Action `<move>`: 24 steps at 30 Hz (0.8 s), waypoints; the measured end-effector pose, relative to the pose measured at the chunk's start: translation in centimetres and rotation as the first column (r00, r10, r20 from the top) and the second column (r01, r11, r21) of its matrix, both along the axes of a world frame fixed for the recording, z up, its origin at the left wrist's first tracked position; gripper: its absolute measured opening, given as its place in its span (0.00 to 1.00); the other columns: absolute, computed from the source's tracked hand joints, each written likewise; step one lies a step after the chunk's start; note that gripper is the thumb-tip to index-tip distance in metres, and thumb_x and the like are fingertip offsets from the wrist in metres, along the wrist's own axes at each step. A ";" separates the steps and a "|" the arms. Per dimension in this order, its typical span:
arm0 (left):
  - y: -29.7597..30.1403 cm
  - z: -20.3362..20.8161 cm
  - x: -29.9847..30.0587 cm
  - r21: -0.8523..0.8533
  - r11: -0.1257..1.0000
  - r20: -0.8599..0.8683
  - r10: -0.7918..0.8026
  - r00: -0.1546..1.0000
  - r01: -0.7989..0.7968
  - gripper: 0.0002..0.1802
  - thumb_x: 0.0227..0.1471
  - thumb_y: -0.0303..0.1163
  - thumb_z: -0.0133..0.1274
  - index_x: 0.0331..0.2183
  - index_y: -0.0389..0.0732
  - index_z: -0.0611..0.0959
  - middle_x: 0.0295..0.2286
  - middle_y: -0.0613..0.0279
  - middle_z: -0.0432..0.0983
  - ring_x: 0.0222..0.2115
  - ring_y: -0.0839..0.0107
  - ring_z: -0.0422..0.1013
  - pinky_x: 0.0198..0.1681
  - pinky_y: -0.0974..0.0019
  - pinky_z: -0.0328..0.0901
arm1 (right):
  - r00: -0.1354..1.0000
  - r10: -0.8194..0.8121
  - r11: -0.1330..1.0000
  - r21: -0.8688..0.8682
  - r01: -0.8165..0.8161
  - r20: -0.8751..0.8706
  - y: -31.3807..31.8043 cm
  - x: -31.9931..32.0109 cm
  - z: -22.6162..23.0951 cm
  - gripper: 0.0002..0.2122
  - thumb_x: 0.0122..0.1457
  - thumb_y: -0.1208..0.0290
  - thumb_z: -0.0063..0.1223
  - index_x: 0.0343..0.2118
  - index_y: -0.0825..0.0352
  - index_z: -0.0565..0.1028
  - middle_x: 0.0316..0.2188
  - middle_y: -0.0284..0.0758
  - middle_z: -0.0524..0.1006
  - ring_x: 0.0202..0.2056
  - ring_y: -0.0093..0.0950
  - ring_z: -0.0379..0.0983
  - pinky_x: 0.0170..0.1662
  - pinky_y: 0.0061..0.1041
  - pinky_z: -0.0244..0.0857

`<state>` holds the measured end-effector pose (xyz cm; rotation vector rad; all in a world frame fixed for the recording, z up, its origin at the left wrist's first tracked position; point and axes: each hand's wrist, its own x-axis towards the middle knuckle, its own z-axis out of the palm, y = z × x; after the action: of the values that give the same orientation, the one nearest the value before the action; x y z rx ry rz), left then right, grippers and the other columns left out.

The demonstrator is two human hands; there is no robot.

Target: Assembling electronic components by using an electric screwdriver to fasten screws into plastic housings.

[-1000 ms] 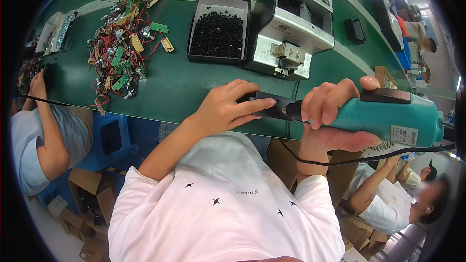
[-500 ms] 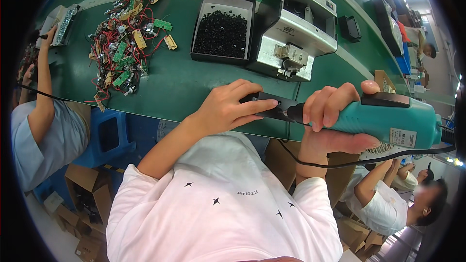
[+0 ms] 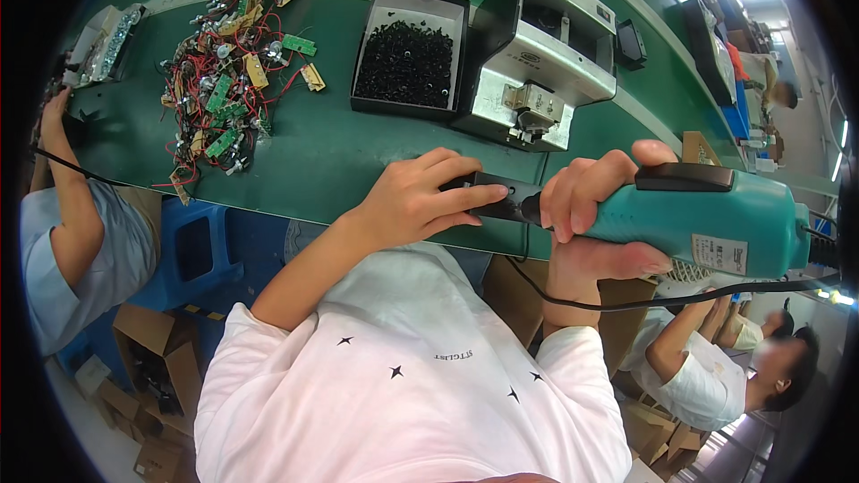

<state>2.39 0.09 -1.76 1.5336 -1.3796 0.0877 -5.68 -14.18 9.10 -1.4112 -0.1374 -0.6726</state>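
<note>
At the front edge of the green table, my left hand (image 3: 422, 201) grips a flat black plastic part (image 3: 512, 201), fingers lying over its top. My right hand (image 3: 595, 206) is wrapped round a teal electric screwdriver (image 3: 698, 222) with a black lever, held nearly level. Its tip points left and meets the right end of the black part; my fingers partly hide that spot. Beyond my left hand stands a black box (image 3: 407, 54) of small black pieces. A metal screw feeder (image 3: 537, 63) is to the right of it.
Circuit boards with red wires (image 3: 228, 80) lie heaped on the green table (image 3: 313, 152) at left. A black cord (image 3: 644, 304) runs below the screwdriver. Co-workers sit at left (image 3: 76, 241) and right (image 3: 689, 358). A blue stool (image 3: 192, 246) and cardboard boxes (image 3: 161, 358) stand below.
My right hand and the screwdriver have shifted slightly left, nearer the black part. My left hand holds its place. The co-worker's arm at left has moved.
</note>
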 end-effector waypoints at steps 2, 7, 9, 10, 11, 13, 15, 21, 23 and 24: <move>0.0 0.1 0.0 -0.002 1.000 -0.002 -0.001 1.000 0.001 0.20 0.40 0.33 0.60 0.40 0.47 0.82 0.38 0.62 0.72 0.30 0.67 0.67 0.30 0.70 0.64 | 1.000 0.021 1.000 0.002 -0.021 0.014 -0.1 0.1 0.0 0.36 0.45 0.31 0.48 0.45 0.60 0.62 0.11 0.23 0.64 0.09 0.15 0.58 0.11 0.14 0.56; 0.1 0.2 0.0 -0.005 1.000 -0.010 -0.007 1.000 0.007 0.19 0.40 0.33 0.60 0.40 0.47 0.82 0.38 0.62 0.72 0.31 0.67 0.67 0.30 0.70 0.64 | 0.993 0.090 0.996 0.007 -0.091 0.073 -0.5 0.3 -0.3 0.36 0.45 0.31 0.48 0.45 0.60 0.62 0.11 0.24 0.64 0.09 0.15 0.58 0.11 0.14 0.56; 0.1 0.1 0.0 -0.010 1.000 -0.020 -0.015 1.000 0.015 0.19 0.40 0.33 0.60 0.40 0.47 0.82 0.38 0.62 0.72 0.31 0.66 0.67 0.30 0.70 0.64 | 0.990 0.104 0.994 0.003 -0.105 0.099 -0.5 0.2 -0.4 0.36 0.45 0.31 0.48 0.46 0.60 0.62 0.12 0.24 0.64 0.09 0.15 0.58 0.11 0.14 0.56; 0.1 0.1 0.0 -0.012 1.000 -0.024 -0.019 1.000 0.019 0.19 0.40 0.33 0.60 0.40 0.47 0.82 0.38 0.62 0.72 0.31 0.66 0.67 0.30 0.70 0.64 | 0.987 0.111 0.994 0.002 -0.112 0.112 -0.5 0.2 -0.5 0.36 0.45 0.31 0.48 0.46 0.60 0.62 0.12 0.24 0.64 0.09 0.15 0.58 0.11 0.14 0.56; 0.0 0.1 0.0 -0.012 1.000 -0.024 -0.019 1.000 0.019 0.19 0.40 0.33 0.60 0.40 0.47 0.82 0.38 0.62 0.72 0.31 0.66 0.67 0.30 0.70 0.64 | 0.987 0.111 0.994 0.002 -0.112 0.112 -0.6 0.2 -0.5 0.36 0.45 0.31 0.48 0.46 0.60 0.62 0.12 0.24 0.64 0.09 0.15 0.58 0.11 0.14 0.56; -0.1 -0.1 0.1 -0.029 0.999 -0.011 -0.017 1.000 0.017 0.20 0.41 0.33 0.59 0.41 0.49 0.82 0.37 0.63 0.72 0.30 0.68 0.67 0.29 0.71 0.63 | 0.988 0.105 0.994 0.023 -0.108 0.115 -0.6 0.1 -0.6 0.36 0.46 0.31 0.48 0.46 0.60 0.61 0.12 0.24 0.65 0.09 0.15 0.59 0.11 0.14 0.56; -0.2 -0.2 0.1 -0.047 0.999 0.002 -0.014 1.000 0.014 0.21 0.41 0.34 0.59 0.42 0.51 0.81 0.37 0.64 0.71 0.30 0.69 0.67 0.28 0.72 0.63 | 0.988 0.101 0.993 0.043 -0.106 0.119 -0.5 0.0 -0.6 0.36 0.46 0.32 0.48 0.46 0.60 0.61 0.12 0.24 0.65 0.09 0.15 0.59 0.11 0.14 0.56; 0.1 0.3 0.1 -0.017 0.999 -0.014 -0.029 0.999 0.029 0.20 0.40 0.31 0.59 0.41 0.48 0.82 0.37 0.61 0.72 0.31 0.67 0.67 0.30 0.69 0.64 | 0.990 0.118 0.992 0.040 -0.122 0.082 -0.4 0.0 -0.2 0.37 0.47 0.33 0.49 0.50 0.61 0.60 0.13 0.25 0.66 0.10 0.15 0.59 0.12 0.15 0.57; 0.1 0.2 0.1 -0.014 1.000 -0.023 -0.025 0.999 0.025 0.20 0.40 0.31 0.59 0.41 0.47 0.82 0.37 0.61 0.72 0.30 0.67 0.67 0.30 0.70 0.64 | 0.982 0.149 0.986 0.053 -0.156 0.114 -0.7 0.1 0.0 0.38 0.48 0.34 0.49 0.52 0.62 0.59 0.13 0.25 0.66 0.10 0.15 0.60 0.12 0.15 0.57; 0.2 0.1 0.1 -0.012 1.000 -0.028 -0.022 0.999 0.022 0.20 0.40 0.30 0.59 0.41 0.47 0.82 0.37 0.61 0.72 0.30 0.67 0.67 0.30 0.70 0.63 | 0.965 0.151 0.979 0.102 -0.176 0.212 -0.8 -0.2 0.5 0.38 0.48 0.34 0.50 0.53 0.62 0.60 0.14 0.27 0.67 0.11 0.17 0.60 0.13 0.17 0.58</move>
<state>2.48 0.27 -1.63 1.5044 -1.3716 0.0604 -5.88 -15.00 9.58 -1.1994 -0.3660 -0.6752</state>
